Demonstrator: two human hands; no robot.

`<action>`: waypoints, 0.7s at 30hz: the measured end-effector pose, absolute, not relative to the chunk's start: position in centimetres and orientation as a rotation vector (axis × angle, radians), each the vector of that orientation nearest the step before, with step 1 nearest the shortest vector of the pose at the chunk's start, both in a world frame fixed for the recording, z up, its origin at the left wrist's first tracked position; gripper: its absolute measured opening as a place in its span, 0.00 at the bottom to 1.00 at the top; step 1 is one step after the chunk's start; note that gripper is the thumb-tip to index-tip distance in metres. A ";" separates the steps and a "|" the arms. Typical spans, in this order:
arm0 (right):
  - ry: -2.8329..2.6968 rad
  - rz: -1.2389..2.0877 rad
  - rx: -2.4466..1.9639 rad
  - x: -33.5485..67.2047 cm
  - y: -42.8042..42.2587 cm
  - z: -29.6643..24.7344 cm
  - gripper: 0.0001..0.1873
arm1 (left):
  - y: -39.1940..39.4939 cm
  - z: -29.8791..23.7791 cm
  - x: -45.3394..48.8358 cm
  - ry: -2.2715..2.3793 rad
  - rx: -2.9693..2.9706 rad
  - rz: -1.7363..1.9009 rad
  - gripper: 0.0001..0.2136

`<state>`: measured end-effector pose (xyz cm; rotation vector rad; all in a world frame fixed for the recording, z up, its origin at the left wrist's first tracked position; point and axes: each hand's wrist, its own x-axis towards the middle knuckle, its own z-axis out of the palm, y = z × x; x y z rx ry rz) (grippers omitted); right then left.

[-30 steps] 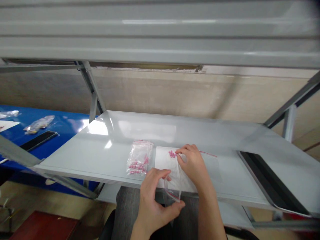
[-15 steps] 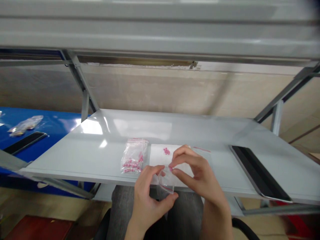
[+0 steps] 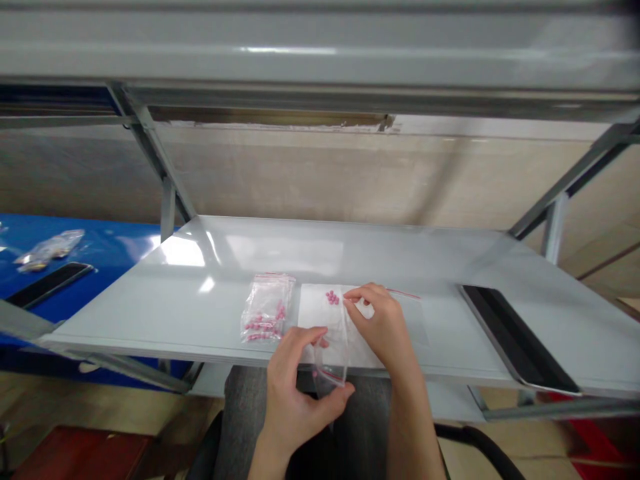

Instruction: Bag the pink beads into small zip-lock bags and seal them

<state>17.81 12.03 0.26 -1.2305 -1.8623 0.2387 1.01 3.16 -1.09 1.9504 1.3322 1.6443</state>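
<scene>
Zip bag (image 3: 331, 353) hangs upright between left hand (image 3: 295, 387) and right hand (image 3: 377, 323).

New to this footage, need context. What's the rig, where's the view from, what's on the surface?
No machine here: one camera worn on a person's head looks down at their two bare hands. On the grey shelf lie a white paper sheet with a small cluster of pink beads, and beside it a clear zip bag of pink parts. The left hand holds a small clear plastic bag upright; the right hand is beside it, next to the beads.
</scene>
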 end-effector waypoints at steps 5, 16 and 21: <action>-1.904 0.182 -1.290 16.8 12.7 -1.1 0.05 | 3.2 -1.2 1.0 1.315 1.942 1.625 0.21; -1.866 0.301 -1.227 16.8 11.7 0.7 0.04 | 3.1 -1.2 0.9 1.323 1.925 1.580 0.21; -1.824 0.820 -0.830 17.9 8.8 4.4 0.04 | 3.1 -1.2 0.9 1.324 1.929 1.565 0.22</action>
